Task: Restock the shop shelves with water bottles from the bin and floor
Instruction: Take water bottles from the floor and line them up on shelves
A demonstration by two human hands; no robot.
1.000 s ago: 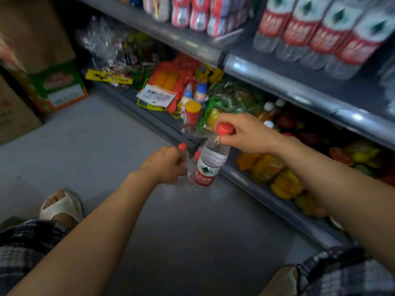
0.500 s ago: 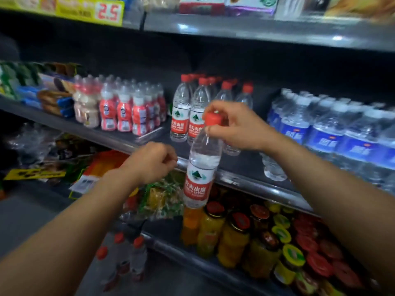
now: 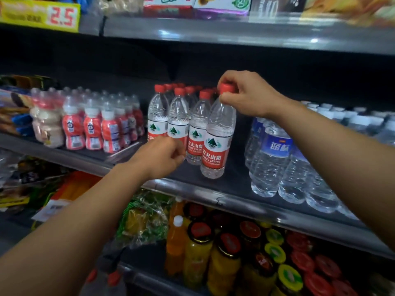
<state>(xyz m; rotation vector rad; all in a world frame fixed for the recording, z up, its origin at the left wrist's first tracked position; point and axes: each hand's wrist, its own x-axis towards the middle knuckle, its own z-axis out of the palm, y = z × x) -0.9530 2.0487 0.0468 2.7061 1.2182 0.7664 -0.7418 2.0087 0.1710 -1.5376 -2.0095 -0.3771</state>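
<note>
At the red cap (image 3: 227, 89), the right hand (image 3: 245, 94) pinches with curled fingers, holding a water bottle (image 3: 215, 142) upright on or just above the middle shelf (image 3: 245, 201), beside the red-labelled row (image 3: 177, 122). Lower left, the left hand (image 3: 162, 155) is curled in front of that row; whether it grips anything cannot be told. Blue-labelled bottles (image 3: 275, 154) stand to the right, small pink-wrapped bottles (image 3: 94, 127) to the left, and jars (image 3: 226, 259) fill the shelf below.
</note>
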